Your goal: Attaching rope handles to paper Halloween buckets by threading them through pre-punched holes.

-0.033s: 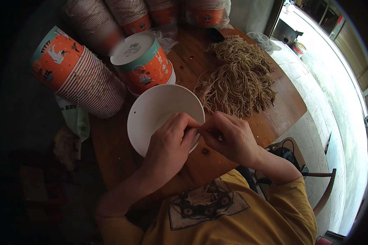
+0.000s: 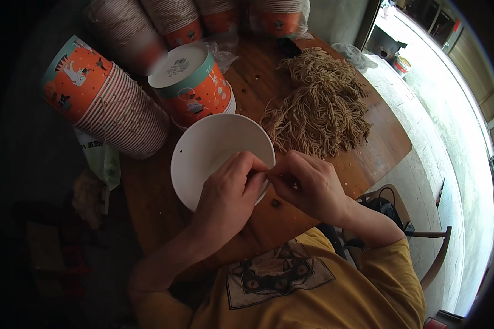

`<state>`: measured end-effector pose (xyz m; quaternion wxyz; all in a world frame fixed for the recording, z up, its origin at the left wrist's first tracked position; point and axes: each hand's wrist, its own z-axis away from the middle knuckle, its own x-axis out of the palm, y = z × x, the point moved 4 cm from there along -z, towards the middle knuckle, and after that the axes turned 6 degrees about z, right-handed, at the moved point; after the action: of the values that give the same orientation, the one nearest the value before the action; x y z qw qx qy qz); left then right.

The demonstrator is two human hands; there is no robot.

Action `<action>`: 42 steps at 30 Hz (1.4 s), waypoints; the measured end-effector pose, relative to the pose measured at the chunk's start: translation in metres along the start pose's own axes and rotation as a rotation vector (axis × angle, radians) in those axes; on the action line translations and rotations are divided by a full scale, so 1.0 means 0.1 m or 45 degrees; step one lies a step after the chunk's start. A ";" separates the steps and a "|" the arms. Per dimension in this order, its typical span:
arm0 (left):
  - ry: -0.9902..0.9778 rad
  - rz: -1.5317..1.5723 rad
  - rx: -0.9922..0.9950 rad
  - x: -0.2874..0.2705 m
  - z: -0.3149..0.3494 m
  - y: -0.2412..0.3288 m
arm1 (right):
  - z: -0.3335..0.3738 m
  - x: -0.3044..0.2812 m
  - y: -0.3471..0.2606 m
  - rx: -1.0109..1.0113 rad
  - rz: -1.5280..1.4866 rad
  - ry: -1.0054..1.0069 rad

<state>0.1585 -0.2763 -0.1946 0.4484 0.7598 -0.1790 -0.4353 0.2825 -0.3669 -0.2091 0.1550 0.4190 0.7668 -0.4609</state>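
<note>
A white-lined paper bucket [image 2: 203, 148] stands open-side up in front of me on the wooden table, with a small dark hole in its left wall. Across its near right part lies my left hand [image 2: 233, 183], thumb and forefinger pinched together at the right rim. My right hand [image 2: 307, 181] meets it there from outside the bucket, its fingers also closed in a pinch. Whatever the fingertips hold is too small and covered to name. Beyond my right hand lies a loose heap of tan cords [image 2: 326, 104].
An upturned orange-and-teal bucket [image 2: 195, 93] stands behind the open one. Left of it leans a tall nested stack of buckets [image 2: 107, 101] with cords hanging along it. More bucket stacks [image 2: 173, 22] line the back. A black object [image 2: 288, 47] sits by the cord heap, and a chair [image 2: 436, 257] stands at right.
</note>
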 end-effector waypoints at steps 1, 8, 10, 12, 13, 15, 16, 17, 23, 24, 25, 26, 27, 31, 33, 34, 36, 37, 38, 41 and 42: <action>-0.001 -0.001 0.000 0.01 0.00 -0.01 | 0.00 0.01 0.01 0.001 -0.001 0.001; 0.017 0.157 -0.068 0.03 -0.02 -0.04 | 0.02 0.01 0.01 -0.014 0.024 0.033; 0.023 0.188 -0.065 0.01 -0.02 -0.05 | 0.02 -0.01 0.01 0.004 -0.004 0.031; 0.119 0.084 0.018 -0.07 -0.02 -0.04 | 0.00 -0.02 0.03 0.250 -0.165 -0.067; 0.119 0.082 0.018 -0.08 -0.01 -0.02 | 0.00 -0.02 0.03 0.249 -0.167 -0.065; 0.052 0.147 -0.117 -0.08 0.02 0.00 | 0.01 -0.02 0.02 0.214 -0.155 -0.056; 0.052 0.146 -0.117 -0.06 0.03 0.01 | 0.01 -0.01 0.04 0.214 -0.155 -0.056; 0.010 0.126 -0.165 -0.01 0.05 0.00 | 0.01 -0.01 0.04 0.145 -0.094 -0.022; 0.015 -0.138 0.021 0.02 0.04 0.07 | 0.01 -0.01 0.00 0.041 0.002 -0.002; 0.006 -0.159 0.017 0.02 0.03 0.07 | 0.01 -0.01 -0.01 0.035 0.004 -0.016; 0.008 -0.159 0.018 0.02 0.03 0.07 | 0.01 -0.01 -0.02 0.034 0.004 -0.017; 0.025 -0.211 0.060 0.03 0.02 0.08 | 0.01 -0.01 -0.02 0.038 0.008 -0.025; 0.042 -0.264 0.102 0.02 0.02 0.09 | 0.01 -0.01 -0.02 0.043 0.012 -0.033; 0.049 -0.287 0.103 0.02 0.02 0.10 | 0.01 -0.01 -0.02 0.029 0.010 -0.017; 0.022 -0.066 -0.028 0.02 0.01 0.03 | 0.01 0.00 -0.03 0.039 -0.004 -0.036; 0.023 -0.067 -0.029 0.01 0.00 0.02 | 0.00 0.00 -0.03 0.037 -0.004 -0.036; -0.003 0.121 -0.158 0.02 0.00 -0.03 | 0.00 -0.01 -0.04 0.032 0.005 -0.044; -0.003 0.121 -0.158 0.02 0.00 -0.03 | 0.00 -0.01 -0.04 0.032 0.005 -0.043; 0.006 0.161 -0.178 0.02 0.00 -0.04 | 0.00 0.00 -0.03 0.031 -0.006 -0.041; 0.011 0.250 -0.227 0.02 -0.01 -0.06 | 0.00 -0.02 -0.03 0.046 -0.023 -0.039; 0.009 0.299 -0.257 0.03 -0.01 -0.07 | 0.00 -0.02 -0.02 0.062 -0.028 -0.040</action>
<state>0.1599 -0.2738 -0.2018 0.5710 0.6863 -0.2204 -0.3930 0.2820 -0.3686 -0.2061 0.1515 0.4070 0.7573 -0.4877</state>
